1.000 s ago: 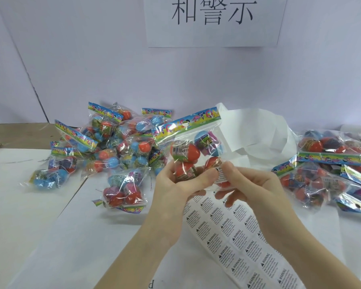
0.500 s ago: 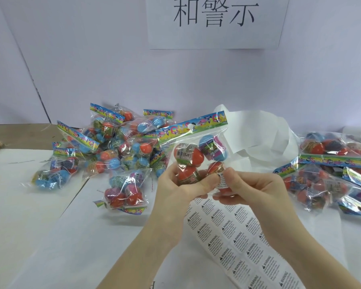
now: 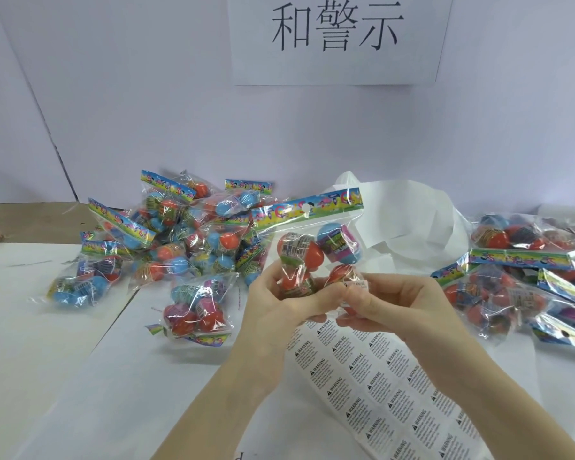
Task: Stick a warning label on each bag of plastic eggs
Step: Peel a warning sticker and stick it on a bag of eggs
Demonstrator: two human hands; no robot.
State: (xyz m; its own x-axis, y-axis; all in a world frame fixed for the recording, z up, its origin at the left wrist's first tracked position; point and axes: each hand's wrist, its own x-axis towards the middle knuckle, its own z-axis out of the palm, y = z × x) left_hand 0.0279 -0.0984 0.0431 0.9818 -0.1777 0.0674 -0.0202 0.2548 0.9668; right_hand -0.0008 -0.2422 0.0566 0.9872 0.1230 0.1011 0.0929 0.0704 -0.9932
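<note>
Bag: we held the bag upright above the surface, between both hands.
Left hand: fingers curled round the bag's lower eggs.
Right hand: fingers pinching the label against the bag.
Change: the label lay flatter on the film than a second before; we judged it nearly stuck.
Sheet: below our wrists.
Piles: left pile; right pile.

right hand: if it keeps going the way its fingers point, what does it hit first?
The right hand points left, fingers on the warning label on the held bag. Pushing on, it would likely meet the left hand gripping that bag; depth is unclear.
</note>
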